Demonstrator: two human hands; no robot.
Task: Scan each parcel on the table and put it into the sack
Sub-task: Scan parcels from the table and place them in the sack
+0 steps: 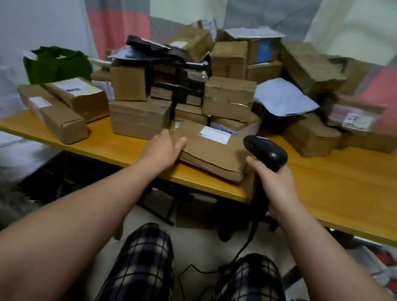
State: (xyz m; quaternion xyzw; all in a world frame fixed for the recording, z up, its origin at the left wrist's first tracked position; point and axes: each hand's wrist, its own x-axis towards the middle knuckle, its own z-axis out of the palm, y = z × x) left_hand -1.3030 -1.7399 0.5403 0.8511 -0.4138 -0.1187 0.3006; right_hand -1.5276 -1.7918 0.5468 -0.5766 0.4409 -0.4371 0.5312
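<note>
Nearest to the camera are the person's knees in checked trousers, and a black cable [242, 252] runs down between them. Above it, the right hand [279, 186] is closed around the handle of the black scanner [265, 151]. The scanner's head is raised over the front edge of the surface [338, 191].

The flat parcel [213, 153] lies on the surface between the two hands, with its broad face up, close to the front edge. Its long axis seems to run from left to right, from one hand toward the other, but the wide lens makes this a little uncertain.

The left hand [164, 149] is at the parcel's left end. Its fingers are quite straight and touch that edge, and they do not grip it. The white label [215, 135] sits near the far edge of the parcel, just to the left of the scanner's head. I judge that the scan needs only a small turn of the right hand toward the label, while the left hand, which is nearer to the parcel's body, steadies it.

Behind it, the pile of parcels [227, 98] fills the back of the surface. A green bag [57, 66] stands at the far left. I cannot tell if this is the sack.
</note>
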